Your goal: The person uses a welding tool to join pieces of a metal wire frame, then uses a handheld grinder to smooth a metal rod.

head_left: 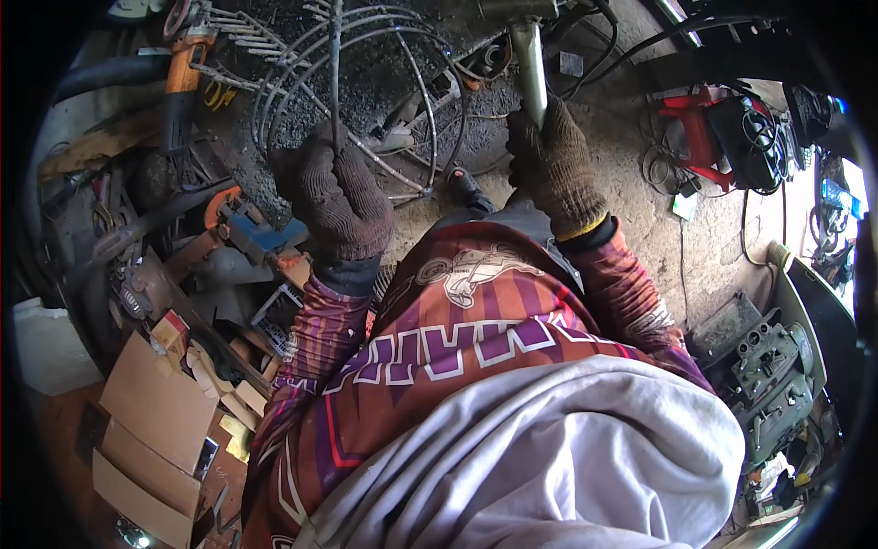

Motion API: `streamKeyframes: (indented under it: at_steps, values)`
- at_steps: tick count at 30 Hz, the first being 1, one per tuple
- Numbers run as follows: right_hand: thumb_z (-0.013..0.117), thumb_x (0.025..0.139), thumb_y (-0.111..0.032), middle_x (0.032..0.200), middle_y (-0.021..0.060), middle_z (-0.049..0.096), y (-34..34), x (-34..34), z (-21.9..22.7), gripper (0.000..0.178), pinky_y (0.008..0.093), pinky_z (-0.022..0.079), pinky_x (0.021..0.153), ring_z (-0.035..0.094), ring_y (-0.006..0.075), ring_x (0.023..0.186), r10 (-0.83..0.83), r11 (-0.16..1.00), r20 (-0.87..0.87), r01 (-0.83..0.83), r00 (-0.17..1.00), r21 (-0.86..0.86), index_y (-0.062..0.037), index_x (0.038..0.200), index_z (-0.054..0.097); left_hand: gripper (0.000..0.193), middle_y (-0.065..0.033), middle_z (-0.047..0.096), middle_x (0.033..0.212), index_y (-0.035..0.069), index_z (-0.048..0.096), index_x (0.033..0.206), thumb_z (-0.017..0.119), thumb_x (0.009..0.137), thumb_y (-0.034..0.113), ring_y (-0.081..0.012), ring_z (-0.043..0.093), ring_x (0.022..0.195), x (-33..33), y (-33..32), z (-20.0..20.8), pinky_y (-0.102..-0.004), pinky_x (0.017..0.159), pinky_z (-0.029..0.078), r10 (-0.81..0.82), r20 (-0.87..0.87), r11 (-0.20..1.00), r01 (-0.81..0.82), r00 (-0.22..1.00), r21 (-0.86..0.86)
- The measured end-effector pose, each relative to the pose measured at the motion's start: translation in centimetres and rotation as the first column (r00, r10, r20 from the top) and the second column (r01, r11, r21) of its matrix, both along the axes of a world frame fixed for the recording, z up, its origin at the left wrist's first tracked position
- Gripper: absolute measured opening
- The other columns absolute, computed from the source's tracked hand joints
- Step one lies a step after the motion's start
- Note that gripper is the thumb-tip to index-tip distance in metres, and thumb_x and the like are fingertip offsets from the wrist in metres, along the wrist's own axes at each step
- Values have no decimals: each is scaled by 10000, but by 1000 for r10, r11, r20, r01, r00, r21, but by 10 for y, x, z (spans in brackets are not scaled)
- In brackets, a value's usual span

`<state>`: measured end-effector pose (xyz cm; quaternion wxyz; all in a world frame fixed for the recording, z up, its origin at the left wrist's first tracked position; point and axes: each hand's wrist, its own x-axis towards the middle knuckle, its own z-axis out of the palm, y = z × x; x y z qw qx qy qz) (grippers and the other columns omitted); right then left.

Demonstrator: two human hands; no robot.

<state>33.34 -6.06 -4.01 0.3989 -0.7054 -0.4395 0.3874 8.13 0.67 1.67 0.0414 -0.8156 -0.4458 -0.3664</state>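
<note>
My left hand (334,197), in a dark knitted work glove, is closed round an upright thin metal rod (336,78). Beyond it lies a frame of bent metal rods (430,96), with curved hoops joined by straight bars; whether my rod is part of that frame I cannot tell. My right hand (558,165), in a brown glove with a yellow cuff edge, grips the pale metal handle of a hammer (530,69). The hammer's dark head is at the top edge of the view, partly cut off. Both hands are held out in front of my body, apart from each other.
An orange angle grinder (183,69) is at the upper left. Tools and scrap crowd the left side, above an opened cardboard box (160,412). A red plastic stool (690,128) carries a black cabled device at right. A grey metal machine part (773,375) lies lower right.
</note>
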Motion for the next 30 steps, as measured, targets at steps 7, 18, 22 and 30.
streamKeyframes:
  at_steps: [7, 18, 22, 30]
  values:
    - [645, 1011, -313, 787, 49, 611, 7, 1, 9, 314, 317, 502, 506, 599, 130, 591, 9, 990, -112, -25, 994, -139, -55, 1156, 540, 255, -166, 677, 1137, -37, 606, 1218, 616, 970, 20, -332, 653, 1071, 0, -3, 1, -516, 996, 416, 40, -30, 999, -39, 999, 30]
    - [625, 972, -291, 896, 258, 672, 16, 6, 16, 367, 536, 530, 743, 686, 446, 851, -110, 978, -160, 78, 981, -192, -18, 1193, 519, 247, -192, 671, 1156, -37, 613, 1203, 627, 961, 8, -359, 634, 1041, 7, -7, 6, -509, 979, 426, 89, 30, 995, -88, 996, -38]
    - [633, 979, -278, 870, 202, 648, 14, -2, 20, 323, 474, 508, 662, 654, 353, 776, 134, 974, 159, -100, 978, -205, -27, 1149, 521, 257, -190, 635, 1134, -56, 624, 1237, 599, 1000, 42, -341, 637, 987, 6, -9, 0, -400, 825, 528, 118, 18, 993, -117, 993, -27]
    - [638, 998, -290, 785, 49, 599, 11, 9, 11, 320, 321, 504, 489, 574, 148, 563, -58, 998, -138, 56, 989, -17, -67, 1188, 511, 302, -186, 633, 1162, -69, 621, 1263, 631, 965, -24, -336, 640, 973, 2, -9, 5, -421, 820, 537, 145, -290, 980, -98, 946, 170]
